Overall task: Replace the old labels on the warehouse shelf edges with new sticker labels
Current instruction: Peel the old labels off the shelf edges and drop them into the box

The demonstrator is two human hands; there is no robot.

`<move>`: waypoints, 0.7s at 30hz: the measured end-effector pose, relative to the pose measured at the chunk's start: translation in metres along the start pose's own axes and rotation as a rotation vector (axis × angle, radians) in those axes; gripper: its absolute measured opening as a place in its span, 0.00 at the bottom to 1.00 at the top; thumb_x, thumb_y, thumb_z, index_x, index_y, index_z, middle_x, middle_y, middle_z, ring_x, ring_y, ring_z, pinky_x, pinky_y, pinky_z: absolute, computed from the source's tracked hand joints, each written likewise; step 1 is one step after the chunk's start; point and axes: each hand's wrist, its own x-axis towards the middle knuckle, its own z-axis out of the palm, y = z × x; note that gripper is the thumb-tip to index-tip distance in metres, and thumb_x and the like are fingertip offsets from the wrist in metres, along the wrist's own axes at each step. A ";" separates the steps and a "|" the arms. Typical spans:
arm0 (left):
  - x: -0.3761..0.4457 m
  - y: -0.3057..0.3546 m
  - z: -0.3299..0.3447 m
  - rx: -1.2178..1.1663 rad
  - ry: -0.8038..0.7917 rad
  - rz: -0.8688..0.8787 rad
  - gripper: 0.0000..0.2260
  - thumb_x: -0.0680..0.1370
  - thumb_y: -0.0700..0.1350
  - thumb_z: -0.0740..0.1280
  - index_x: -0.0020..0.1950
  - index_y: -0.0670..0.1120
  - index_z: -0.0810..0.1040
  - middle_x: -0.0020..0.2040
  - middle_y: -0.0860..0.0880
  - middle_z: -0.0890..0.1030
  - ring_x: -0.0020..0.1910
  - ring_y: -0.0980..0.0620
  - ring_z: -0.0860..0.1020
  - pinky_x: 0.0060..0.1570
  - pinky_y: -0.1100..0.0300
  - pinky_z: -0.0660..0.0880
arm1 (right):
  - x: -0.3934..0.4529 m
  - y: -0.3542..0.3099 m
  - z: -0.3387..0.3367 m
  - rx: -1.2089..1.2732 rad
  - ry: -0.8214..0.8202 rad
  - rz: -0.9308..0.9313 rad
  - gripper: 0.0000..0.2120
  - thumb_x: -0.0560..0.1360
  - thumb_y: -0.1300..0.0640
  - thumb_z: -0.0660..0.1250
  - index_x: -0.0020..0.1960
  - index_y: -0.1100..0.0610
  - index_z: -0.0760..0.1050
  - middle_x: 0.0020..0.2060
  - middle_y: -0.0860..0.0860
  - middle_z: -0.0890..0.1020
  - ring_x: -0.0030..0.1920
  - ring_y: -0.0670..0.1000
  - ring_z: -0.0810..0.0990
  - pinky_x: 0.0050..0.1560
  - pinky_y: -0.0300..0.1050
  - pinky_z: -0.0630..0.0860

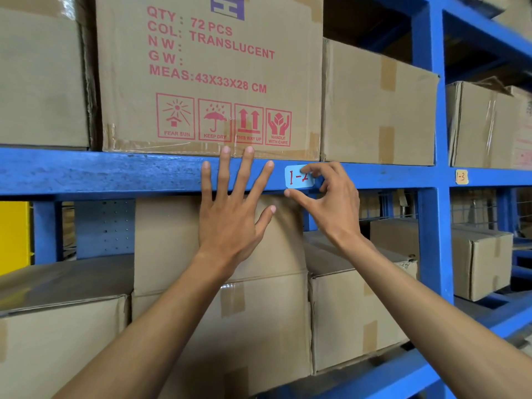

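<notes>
Head view: warehouse racking, blue steel shelf beam (115, 171) runs across the frame, paint scuffed and worn on the left part, blue upright post (431, 139) on the right. Light blue sticker label (296, 177) with red handwritten "1-2" sits on the beam face, just right of centre. Right hand (331, 203) at the label, index fingertip pressing on its right end, thumb stretched out under its lower left corner, other fingers curled; not clear whether it pinches the label or only presses it. Left hand (230, 208) flat and spread wide, fingers splayed over the beam just left of the label, holding nothing. Printed carton (207, 76) with red text "72 PCS", "TRANSLUCENT" and handling icons stands on the shelf above the beam, plain cartons either side. More taped cartons (354, 306) on the lower shelf. Small tan label (461, 177) marked "1-3" on the beam past the post. Yellow panel (14, 234) at far left.
</notes>
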 end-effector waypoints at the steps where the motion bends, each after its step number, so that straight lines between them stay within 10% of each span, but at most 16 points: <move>1: 0.000 0.000 0.000 0.001 -0.003 0.002 0.32 0.80 0.64 0.53 0.81 0.55 0.49 0.83 0.46 0.50 0.80 0.36 0.47 0.77 0.37 0.42 | 0.002 0.001 -0.001 0.000 -0.008 -0.019 0.22 0.65 0.41 0.78 0.55 0.49 0.79 0.49 0.44 0.77 0.39 0.39 0.69 0.43 0.41 0.72; 6: 0.000 0.000 -0.003 0.004 -0.007 -0.001 0.32 0.80 0.64 0.54 0.81 0.55 0.49 0.83 0.46 0.51 0.80 0.36 0.48 0.77 0.37 0.42 | 0.008 0.007 -0.006 -0.023 -0.047 -0.109 0.21 0.66 0.41 0.77 0.54 0.49 0.80 0.46 0.43 0.76 0.36 0.33 0.68 0.38 0.30 0.66; 21: -0.001 0.000 -0.004 0.004 -0.021 0.002 0.32 0.80 0.64 0.55 0.81 0.56 0.49 0.83 0.46 0.51 0.80 0.36 0.48 0.76 0.37 0.43 | 0.005 0.008 -0.004 -0.037 -0.028 -0.341 0.06 0.73 0.53 0.74 0.46 0.54 0.87 0.45 0.50 0.83 0.31 0.53 0.78 0.37 0.54 0.77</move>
